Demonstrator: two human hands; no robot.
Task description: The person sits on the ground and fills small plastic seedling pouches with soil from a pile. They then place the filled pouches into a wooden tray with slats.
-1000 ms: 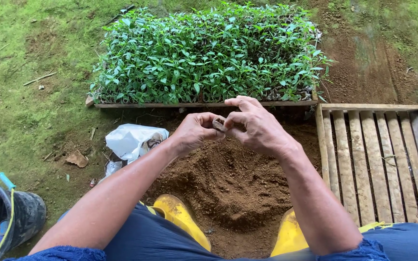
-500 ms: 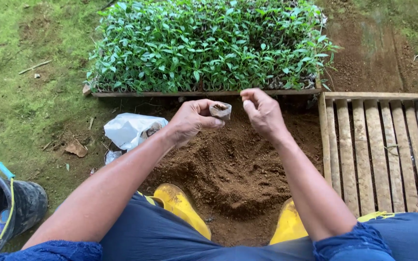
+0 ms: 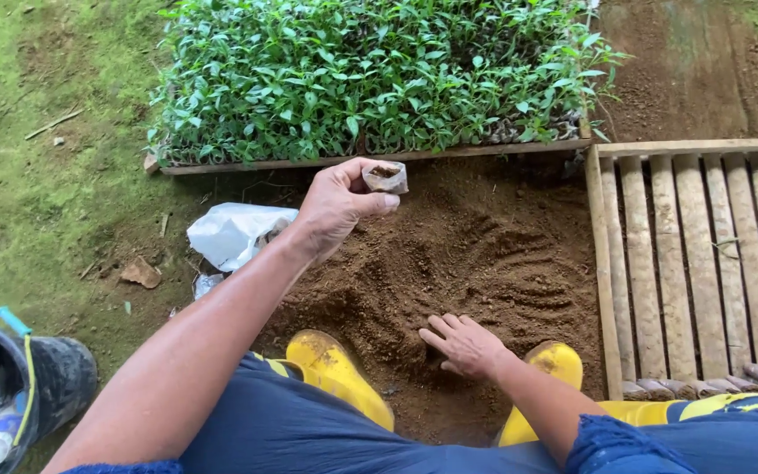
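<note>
The person's left hand (image 3: 337, 204) is holding a small seedling bag (image 3: 385, 178) up near the centre of the frame, just below the wooden edge of the seedling tray (image 3: 370, 159). Its grip is pinching the bag between thumb and fingers, mouth upward, with some dark soil showing inside. The right hand (image 3: 462, 345) is resting lower down on the soil pile (image 3: 484, 254), fingers spread and pressing into the loose earth between the two yellow boots (image 3: 331, 364).

What could go wrong, as a judgement: the bag looks soft and is being held only at its side, so a tighter squeeze could be collapsing the mouth and spilling soil, while a looser one could be letting it tip. Soil carried up by the right hand could scatter if the opening is not kept round and level.

The slatted wooden crate (image 3: 686, 254) is lying at the right of the frame, its far side cut off; a row of dark objects at its lower edge is too indistinct to identify. The right palm is hidden against the soil, so whether it is holding any cannot be told. A white plastic bag (image 3: 237, 233) is lying at the left and a black bucket (image 3: 19, 386) is being cut off at the lower left.
</note>
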